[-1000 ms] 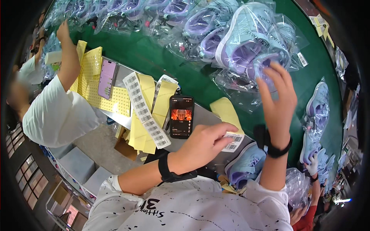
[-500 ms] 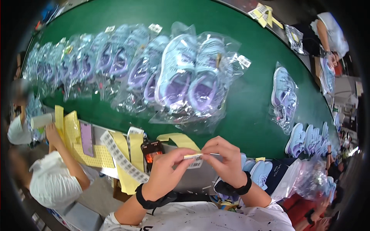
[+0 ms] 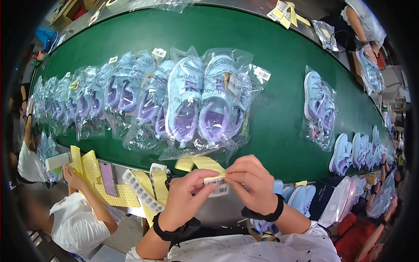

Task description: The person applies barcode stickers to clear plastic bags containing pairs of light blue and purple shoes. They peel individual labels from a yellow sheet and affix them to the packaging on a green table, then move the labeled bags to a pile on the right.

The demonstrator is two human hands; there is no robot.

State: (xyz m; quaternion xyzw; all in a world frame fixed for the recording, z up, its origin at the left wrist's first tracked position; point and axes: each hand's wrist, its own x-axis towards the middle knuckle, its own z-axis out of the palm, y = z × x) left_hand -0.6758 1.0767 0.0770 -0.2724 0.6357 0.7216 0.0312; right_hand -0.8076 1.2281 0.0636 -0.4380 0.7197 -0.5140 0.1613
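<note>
Between my two hands is a white barcode label strip (image 3: 217, 188) with yellow backing paper (image 3: 208, 165) stretching behind it. My left hand (image 3: 185, 201) pinches the strip's left side between thumb and fingers. Close beside it, my right hand (image 3: 252, 183) is closed on the strip's right end; its fingertips partly hide what they grip. Just beyond my hands lies a pair of light blue and purple sneakers (image 3: 184, 87) in a clear plastic bag, on the green table (image 3: 275, 126). A small white barcode tag (image 3: 262, 73) sits at that bag's upper right.
More bagged sneakers (image 3: 94, 98) run leftward in a row. One bagged pair (image 3: 319, 105) lies to the right, with unbagged sneakers (image 3: 340, 155) nearer. At left are a barcode sheet (image 3: 142, 191), yellow sheets (image 3: 115, 194) and a purple phone (image 3: 108, 179). Co-workers stand around the table.
My view has shifted, so the bagged sneakers sit lower and farther left. The label strip has tilted and shows more of its barcode face. Both hands keep their pinch.
</note>
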